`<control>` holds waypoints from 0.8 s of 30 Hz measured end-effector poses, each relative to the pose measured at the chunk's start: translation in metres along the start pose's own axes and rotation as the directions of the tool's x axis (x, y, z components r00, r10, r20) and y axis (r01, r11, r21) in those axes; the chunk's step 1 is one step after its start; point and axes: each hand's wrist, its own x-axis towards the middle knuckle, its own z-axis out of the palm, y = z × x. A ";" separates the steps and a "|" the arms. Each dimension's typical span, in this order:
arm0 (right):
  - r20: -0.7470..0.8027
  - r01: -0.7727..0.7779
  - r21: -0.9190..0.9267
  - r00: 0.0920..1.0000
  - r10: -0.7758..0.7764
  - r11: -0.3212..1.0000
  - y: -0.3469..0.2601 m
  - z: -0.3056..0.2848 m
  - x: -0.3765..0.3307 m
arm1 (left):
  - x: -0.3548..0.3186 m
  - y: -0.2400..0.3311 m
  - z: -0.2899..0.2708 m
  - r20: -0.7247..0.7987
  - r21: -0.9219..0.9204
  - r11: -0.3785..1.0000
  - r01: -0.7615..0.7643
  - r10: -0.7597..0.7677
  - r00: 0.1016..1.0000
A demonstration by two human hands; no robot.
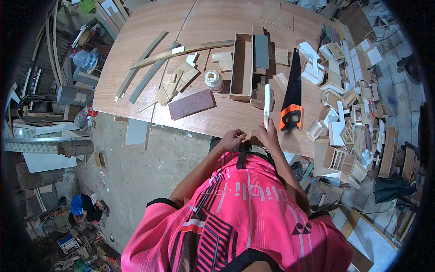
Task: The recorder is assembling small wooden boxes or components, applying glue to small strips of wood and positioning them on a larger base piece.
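At the table's near edge, close to my body, my left hand [232,139] is closed, its fingertips pinching what looks like a small wooden piece [243,136]. My right hand [270,137] grips the lower end of a white stick [267,102] that points away from me over the tabletop. Between the hands a flat brown wooden piece [254,138] shows in part; which hand bears on it I cannot tell. Beyond the stick lies a long open wooden box [241,68]. A handsaw [292,90] with an orange and black handle rests right of my right hand.
On the wooden table [213,22] are a white jar [214,80], a brown rectangular block [192,104], long wood strips [152,63] and offcuts [174,81]. Several small wooden frames [335,59] crowd the right edge. Another person [86,209] is low on the floor at lower left.
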 end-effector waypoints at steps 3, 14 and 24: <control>0.105 0.019 -0.085 0.994 -0.009 0.996 -0.002 -0.004 -0.011 | 0.004 -0.017 0.002 -0.025 -0.042 0.999 -0.013 0.012 1.000; 0.182 0.132 -0.403 0.981 -0.062 0.906 -0.025 0.015 -0.017 | 0.039 0.011 -0.024 -0.304 0.178 0.943 -0.283 0.326 0.895; 0.075 0.163 -0.341 0.986 -0.145 0.926 0.022 0.033 -0.003 | 0.062 0.050 -0.054 -0.134 0.457 0.861 -0.222 0.314 0.940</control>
